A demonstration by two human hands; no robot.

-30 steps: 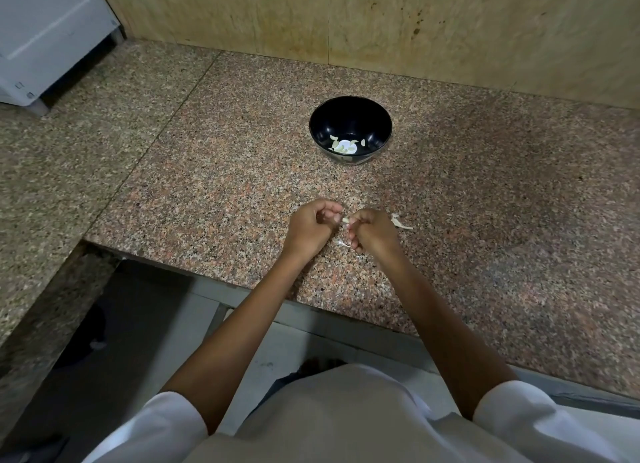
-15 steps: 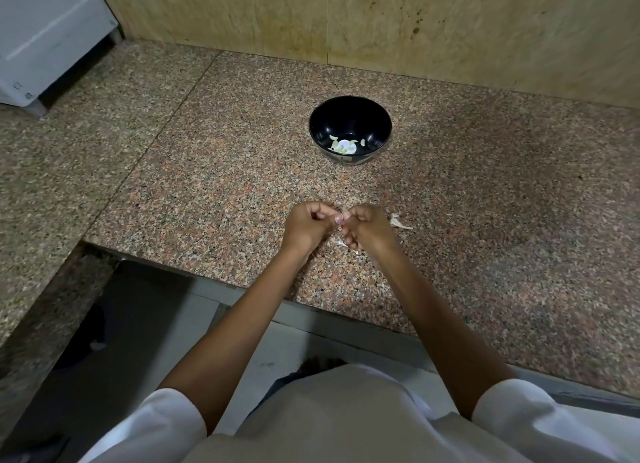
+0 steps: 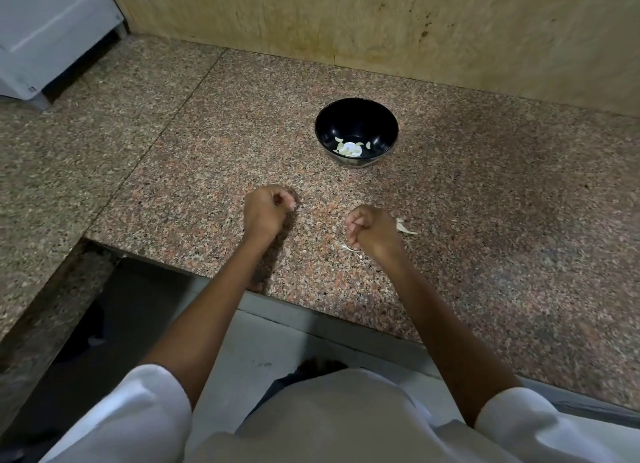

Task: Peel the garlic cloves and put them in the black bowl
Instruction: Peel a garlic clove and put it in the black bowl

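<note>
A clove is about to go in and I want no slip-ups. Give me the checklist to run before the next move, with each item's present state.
1. Round black bowl stands upright on the speckled granite counter: ok.
2. Bowl has room, with only a few pale peeled cloves at its bottom: ok.
3. Counter between hands and bowl is free of obstacles: ok.
4. Left hand holds a clove: cannot tell, its fingers are curled over.
5. Right hand holds a clove: cannot tell, its fingers are curled over.
6. Papery white peel is cleared away: not ok, it lies beside the right hand.
</note>
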